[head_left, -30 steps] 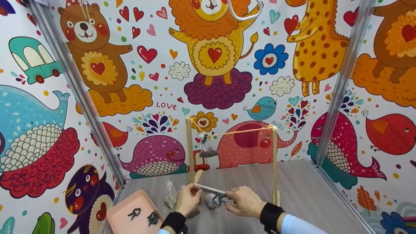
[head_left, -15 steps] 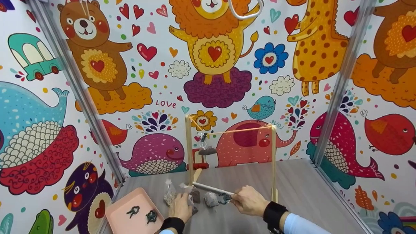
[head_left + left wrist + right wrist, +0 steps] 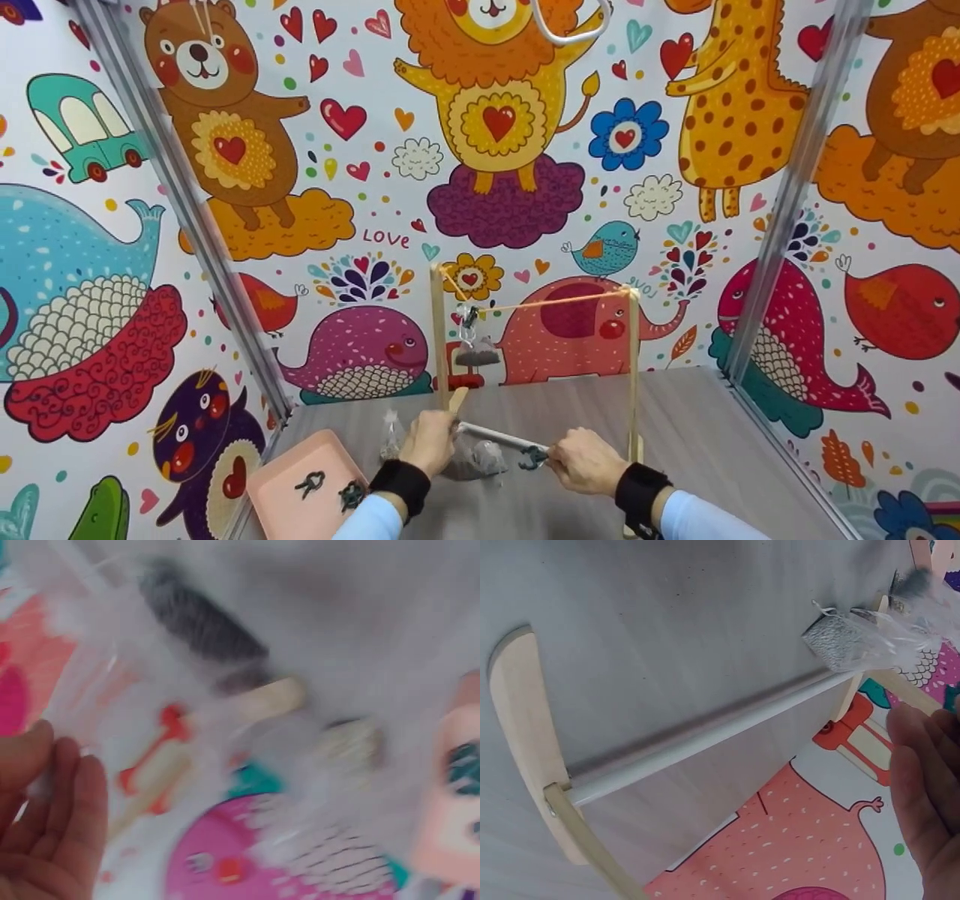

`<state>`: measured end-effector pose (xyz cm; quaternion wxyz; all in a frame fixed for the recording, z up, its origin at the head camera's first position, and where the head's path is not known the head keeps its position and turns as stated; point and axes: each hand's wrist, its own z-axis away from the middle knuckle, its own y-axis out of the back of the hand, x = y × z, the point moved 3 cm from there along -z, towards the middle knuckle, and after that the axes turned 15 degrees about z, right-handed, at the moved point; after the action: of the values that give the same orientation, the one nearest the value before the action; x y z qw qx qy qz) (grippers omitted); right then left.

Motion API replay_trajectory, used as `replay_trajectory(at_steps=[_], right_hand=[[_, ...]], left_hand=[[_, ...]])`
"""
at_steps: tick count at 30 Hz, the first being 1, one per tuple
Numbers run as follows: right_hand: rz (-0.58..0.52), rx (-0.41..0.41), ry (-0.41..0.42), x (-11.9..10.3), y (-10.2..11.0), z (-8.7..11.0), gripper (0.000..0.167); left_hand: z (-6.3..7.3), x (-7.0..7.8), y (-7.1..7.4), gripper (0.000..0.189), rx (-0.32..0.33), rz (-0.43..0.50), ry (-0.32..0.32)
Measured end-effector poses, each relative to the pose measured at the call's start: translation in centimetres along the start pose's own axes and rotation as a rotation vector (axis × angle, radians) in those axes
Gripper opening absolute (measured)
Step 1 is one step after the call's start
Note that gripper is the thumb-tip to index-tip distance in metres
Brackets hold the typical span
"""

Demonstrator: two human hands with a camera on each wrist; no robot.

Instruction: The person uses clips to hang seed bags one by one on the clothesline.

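My left hand (image 3: 431, 444) pinches the top of a clear plastic bag of dark grit (image 3: 199, 615), blurred in the left wrist view. In the head view that bag hangs low over the table, beside a bag of grey grit (image 3: 836, 637). My right hand (image 3: 589, 461) holds a dark green clip (image 3: 534, 456) in front of the wooden frame's white lower rod (image 3: 499, 435). A cord (image 3: 555, 303) spans the frame's two posts. From its left part hangs another clear bag of dark grit (image 3: 478, 354), held by a clip (image 3: 469, 316).
A pink tray (image 3: 274, 487) with dark green clips (image 3: 309, 485) stands at the left. A bag of pale grit (image 3: 390, 435) sits behind my left hand. The frame's right post (image 3: 634, 375) rises beyond my right hand. Patterned walls surround the grey table (image 3: 712, 450).
My left hand went down from the rod to the bags at the left, then came back up and right with a dark bag. My right hand moved slightly right, keeping the clip.
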<state>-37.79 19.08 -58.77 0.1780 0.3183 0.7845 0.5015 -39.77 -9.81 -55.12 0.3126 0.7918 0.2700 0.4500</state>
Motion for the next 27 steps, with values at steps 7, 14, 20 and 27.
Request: replay_trajectory(at_steps=[7,14,20,27], right_hand=[[0.032,-0.086,-0.048,0.8,-0.8,0.8,0.03],[0.055,-0.09,-0.021,0.2,-0.6,0.0,0.027],[-0.016,-0.146,-0.062,-0.2,0.1,-0.7,0.022],[0.039,-0.14,-0.112,-0.3,1.3,-2.2,0.026]], left_hand=[[-4.3,6.7,3.3,0.009,-0.038,-0.001,-0.233],[-9.0,10.8,5.6,0.006,0.154,-0.329,-0.566],[-12.8,11.3,6.4,0.012,0.207,-0.26,-0.532],[-15.2,11.0,6.0,0.016,0.07,-0.153,-0.38]])
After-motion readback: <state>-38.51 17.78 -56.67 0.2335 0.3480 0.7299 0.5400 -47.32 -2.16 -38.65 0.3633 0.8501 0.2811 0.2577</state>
